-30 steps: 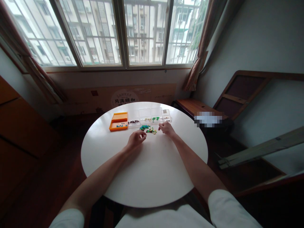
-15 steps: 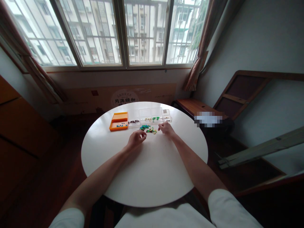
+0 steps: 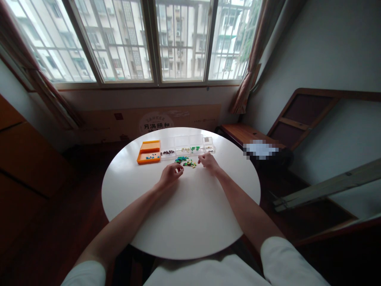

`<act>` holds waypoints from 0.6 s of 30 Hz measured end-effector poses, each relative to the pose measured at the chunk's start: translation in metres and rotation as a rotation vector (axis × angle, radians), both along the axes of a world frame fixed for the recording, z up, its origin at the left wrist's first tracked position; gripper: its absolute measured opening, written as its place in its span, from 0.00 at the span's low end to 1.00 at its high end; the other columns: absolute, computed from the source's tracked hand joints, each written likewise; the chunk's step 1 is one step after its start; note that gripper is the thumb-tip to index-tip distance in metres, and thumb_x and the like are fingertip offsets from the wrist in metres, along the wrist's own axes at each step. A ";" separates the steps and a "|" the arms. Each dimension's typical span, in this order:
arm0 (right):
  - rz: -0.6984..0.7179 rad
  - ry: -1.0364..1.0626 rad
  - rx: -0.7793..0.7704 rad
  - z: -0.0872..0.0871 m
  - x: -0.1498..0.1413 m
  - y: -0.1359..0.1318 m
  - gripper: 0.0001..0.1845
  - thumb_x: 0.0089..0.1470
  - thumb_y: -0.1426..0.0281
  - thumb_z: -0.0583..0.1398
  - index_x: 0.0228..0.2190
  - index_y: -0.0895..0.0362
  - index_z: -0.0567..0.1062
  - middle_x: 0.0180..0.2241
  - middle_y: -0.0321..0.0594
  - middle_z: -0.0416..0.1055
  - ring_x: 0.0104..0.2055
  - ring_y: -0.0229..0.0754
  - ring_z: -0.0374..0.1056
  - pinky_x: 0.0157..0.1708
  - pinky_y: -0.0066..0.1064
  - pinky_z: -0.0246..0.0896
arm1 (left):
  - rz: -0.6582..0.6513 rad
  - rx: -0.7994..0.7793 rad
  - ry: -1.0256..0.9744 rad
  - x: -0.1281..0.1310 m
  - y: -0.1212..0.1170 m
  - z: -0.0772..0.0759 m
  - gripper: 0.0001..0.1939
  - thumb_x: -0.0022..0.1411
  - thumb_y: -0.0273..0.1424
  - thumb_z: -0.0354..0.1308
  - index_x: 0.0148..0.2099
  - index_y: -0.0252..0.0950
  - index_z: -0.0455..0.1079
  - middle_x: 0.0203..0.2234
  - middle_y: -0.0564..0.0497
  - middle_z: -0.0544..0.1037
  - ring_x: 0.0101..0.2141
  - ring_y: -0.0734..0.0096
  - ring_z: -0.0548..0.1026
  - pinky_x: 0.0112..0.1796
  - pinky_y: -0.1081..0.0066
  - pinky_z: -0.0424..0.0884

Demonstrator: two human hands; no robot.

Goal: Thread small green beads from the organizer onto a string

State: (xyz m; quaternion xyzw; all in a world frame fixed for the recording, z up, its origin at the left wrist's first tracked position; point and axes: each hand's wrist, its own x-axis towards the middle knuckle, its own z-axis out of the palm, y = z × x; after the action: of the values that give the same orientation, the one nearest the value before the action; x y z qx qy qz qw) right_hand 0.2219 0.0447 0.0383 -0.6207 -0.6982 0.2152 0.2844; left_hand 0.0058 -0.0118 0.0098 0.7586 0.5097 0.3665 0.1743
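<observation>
On the white table a loose pile of small green, blue, yellow and dark pieces (image 3: 182, 159) lies between my hands. My left hand (image 3: 170, 173) rests at the near left edge of the pile. Its fingers are loosely curled, with a gap at the thumb and nothing visible between. To the right of the pile is my right hand (image 3: 208, 162), fingers drawn together; anything in them is too small or hidden to make out. Behind the pile stand an open orange box (image 3: 149, 161) holding a few blue pieces and a clear compartment case (image 3: 188, 140) with dark, cream and green pieces.
The round white table (image 3: 184, 222) has its far edge near a printed cardboard panel (image 3: 196, 115) under the window. At the right stands a wooden bench (image 3: 238, 133) with a blurred pale item (image 3: 261, 149) on it.
</observation>
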 end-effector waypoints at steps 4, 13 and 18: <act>-0.003 0.004 -0.007 0.000 0.000 -0.001 0.20 0.52 0.67 0.52 0.21 0.62 0.80 0.10 0.36 0.64 0.16 0.35 0.62 0.21 0.24 0.52 | -0.009 0.002 -0.009 0.000 0.000 0.000 0.09 0.57 0.33 0.54 0.34 0.36 0.74 0.27 0.52 0.76 0.24 0.77 0.69 0.26 0.77 0.63; 0.014 0.000 0.003 0.000 0.000 -0.001 0.19 0.52 0.67 0.52 0.21 0.62 0.79 0.11 0.36 0.64 0.16 0.35 0.62 0.21 0.24 0.52 | -0.008 0.003 0.001 -0.001 0.000 0.000 0.09 0.57 0.33 0.54 0.34 0.36 0.75 0.26 0.52 0.76 0.24 0.76 0.69 0.26 0.77 0.63; 0.141 0.028 0.059 -0.005 -0.001 0.001 0.12 0.50 0.69 0.57 0.26 0.63 0.78 0.14 0.34 0.66 0.18 0.34 0.64 0.23 0.23 0.54 | -0.009 0.007 0.003 -0.001 0.001 -0.001 0.09 0.57 0.33 0.54 0.34 0.36 0.75 0.27 0.52 0.76 0.24 0.76 0.69 0.26 0.77 0.63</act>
State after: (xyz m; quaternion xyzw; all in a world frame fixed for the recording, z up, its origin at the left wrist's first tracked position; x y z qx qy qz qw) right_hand 0.2212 0.0459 0.0332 -0.5585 -0.7421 0.2228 0.2964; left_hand 0.0046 -0.0111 0.0091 0.7620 0.5054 0.3663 0.1724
